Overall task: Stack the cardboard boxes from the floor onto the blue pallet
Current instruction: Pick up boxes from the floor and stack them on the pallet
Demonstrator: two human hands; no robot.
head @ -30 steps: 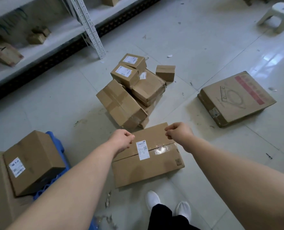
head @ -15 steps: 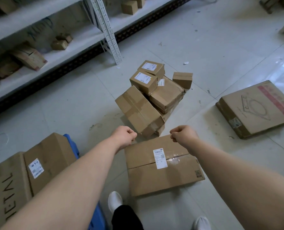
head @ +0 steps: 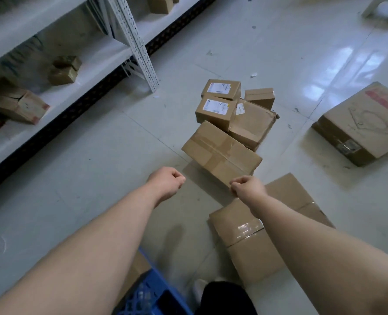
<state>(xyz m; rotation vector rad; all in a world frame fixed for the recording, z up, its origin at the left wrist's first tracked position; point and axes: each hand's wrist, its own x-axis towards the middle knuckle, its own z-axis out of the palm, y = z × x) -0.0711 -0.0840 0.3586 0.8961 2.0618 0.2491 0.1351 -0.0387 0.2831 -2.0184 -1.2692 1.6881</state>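
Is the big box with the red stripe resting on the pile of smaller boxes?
No, the red-striped box lies on the floor off to the right, apart from the pile.

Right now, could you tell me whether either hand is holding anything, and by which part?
Nothing is held: the left hand and the right hand are curled, empty fists.

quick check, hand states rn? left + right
Left hand: closed, fingers curled, holding nothing.
Right hand: closed, fingers curled, holding nothing.
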